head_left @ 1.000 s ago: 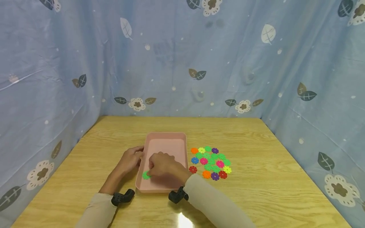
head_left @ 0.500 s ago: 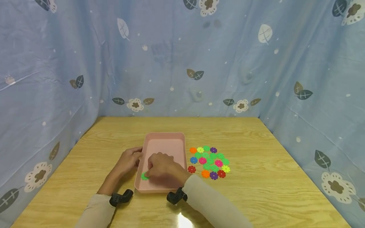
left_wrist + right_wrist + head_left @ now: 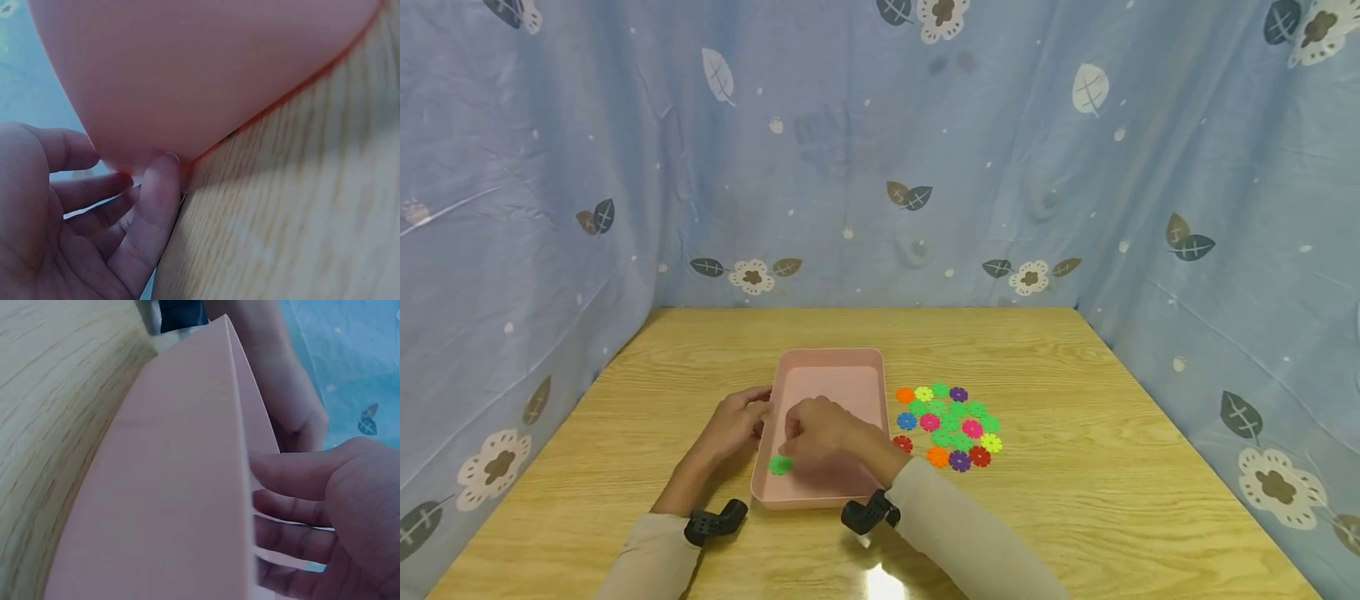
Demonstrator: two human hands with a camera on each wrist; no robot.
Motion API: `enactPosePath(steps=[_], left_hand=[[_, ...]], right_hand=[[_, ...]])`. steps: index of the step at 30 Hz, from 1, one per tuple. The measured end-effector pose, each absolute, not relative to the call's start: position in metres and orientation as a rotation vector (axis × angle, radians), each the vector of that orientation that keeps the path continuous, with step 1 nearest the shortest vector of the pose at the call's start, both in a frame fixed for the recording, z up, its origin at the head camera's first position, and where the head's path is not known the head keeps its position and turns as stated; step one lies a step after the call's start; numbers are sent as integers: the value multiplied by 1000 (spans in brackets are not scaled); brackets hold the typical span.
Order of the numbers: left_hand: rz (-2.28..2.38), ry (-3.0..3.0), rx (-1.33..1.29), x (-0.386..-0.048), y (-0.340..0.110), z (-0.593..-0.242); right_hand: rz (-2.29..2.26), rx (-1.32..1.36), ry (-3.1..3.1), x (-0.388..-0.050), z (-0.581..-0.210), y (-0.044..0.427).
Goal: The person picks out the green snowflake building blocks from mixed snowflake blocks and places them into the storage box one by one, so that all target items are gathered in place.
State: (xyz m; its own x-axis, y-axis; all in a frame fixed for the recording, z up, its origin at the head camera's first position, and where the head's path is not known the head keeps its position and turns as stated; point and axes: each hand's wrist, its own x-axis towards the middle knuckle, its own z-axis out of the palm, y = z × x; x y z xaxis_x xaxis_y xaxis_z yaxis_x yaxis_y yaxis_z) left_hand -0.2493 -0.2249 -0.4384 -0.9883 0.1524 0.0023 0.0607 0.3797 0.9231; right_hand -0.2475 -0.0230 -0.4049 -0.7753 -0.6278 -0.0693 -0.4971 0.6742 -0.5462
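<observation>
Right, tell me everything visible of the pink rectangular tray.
The pink, rectangular, plastic-looking tray has rounded corners and low walls. It lies flat, open side up, on the light wood-grain table. The left hand touches its left wall; the right hand reaches inside, near a green flower-shaped disc in its near-left part.

From the head, looking forward and down over the pink tray (image 3: 842,383), set back from its near side, reaching the curtain (image 3: 850,167) beyond; from the left wrist, rolled sideways, close along its outer left wall (image 3: 175,81); from the right wrist, close against its outer near wall (image 3: 169,456), sharing with the head the right hand (image 3: 823,429) reaching inside
</observation>
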Motion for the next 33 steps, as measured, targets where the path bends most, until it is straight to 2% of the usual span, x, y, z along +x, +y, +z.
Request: enactPosePath(steps=[10,33], left_hand=[[1684,2538,191,-253,-227,-446],[1691,2523,159,-250,-226,-443]], right_hand=[[-1043,-1125,2703,-254,-395,3],[-1200,-1085,2829,-257,-389,44]])
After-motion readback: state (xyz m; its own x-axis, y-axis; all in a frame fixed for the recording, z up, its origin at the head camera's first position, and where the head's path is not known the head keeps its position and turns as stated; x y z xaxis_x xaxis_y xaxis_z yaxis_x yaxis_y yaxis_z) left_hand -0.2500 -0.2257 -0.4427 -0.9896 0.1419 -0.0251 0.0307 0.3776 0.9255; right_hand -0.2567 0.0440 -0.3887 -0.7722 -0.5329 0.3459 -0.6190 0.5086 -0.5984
